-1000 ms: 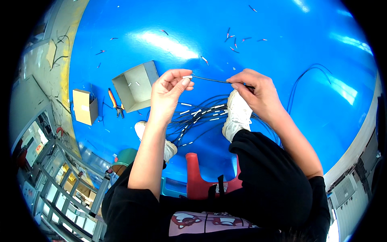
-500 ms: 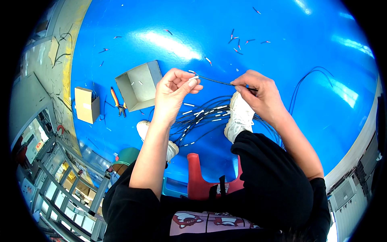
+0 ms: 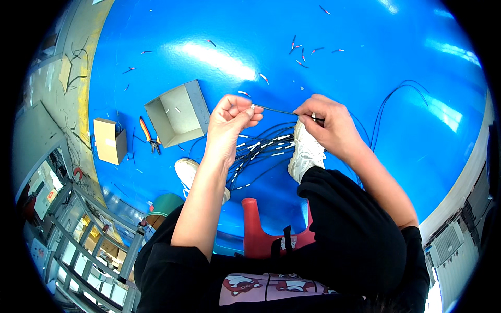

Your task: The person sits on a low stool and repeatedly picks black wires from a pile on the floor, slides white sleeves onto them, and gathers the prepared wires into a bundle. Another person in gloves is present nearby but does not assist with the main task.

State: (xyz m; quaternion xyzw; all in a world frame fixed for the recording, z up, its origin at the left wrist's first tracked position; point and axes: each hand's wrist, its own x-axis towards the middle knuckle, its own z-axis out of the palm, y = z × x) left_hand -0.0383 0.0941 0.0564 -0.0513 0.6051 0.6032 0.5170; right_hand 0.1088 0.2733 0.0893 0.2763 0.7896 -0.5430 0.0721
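Note:
A thin black cable (image 3: 276,110) stretches nearly straight between my two hands above the blue floor. At its left end, the thumb and forefinger of my left hand (image 3: 229,121) pinch a small white sleeve (image 3: 253,106); the fingers partly hide it. My right hand (image 3: 329,123) is closed on the cable farther along, thumb against forefinger. Below the hands, a bundle of black cables (image 3: 255,151) with white sleeves lies on the floor between my white shoes. An open grey-lined cardboard box (image 3: 197,101) holds a few small white sleeves, left of my left hand.
Orange-handled pliers (image 3: 146,129) and a small cardboard box (image 3: 107,141) lie to the left. Several short black-and-red offcuts (image 3: 302,63) are scattered ahead. A green bucket (image 3: 166,203), a metal rack (image 3: 88,250) and a red stool (image 3: 251,224) are near me. Loose cables (image 3: 378,117) curve at right.
Both hands have shifted slightly, the left downward and the right a little leftward. The white sleeve now shows less between my left fingers. The whole scene has moved slightly left in view.

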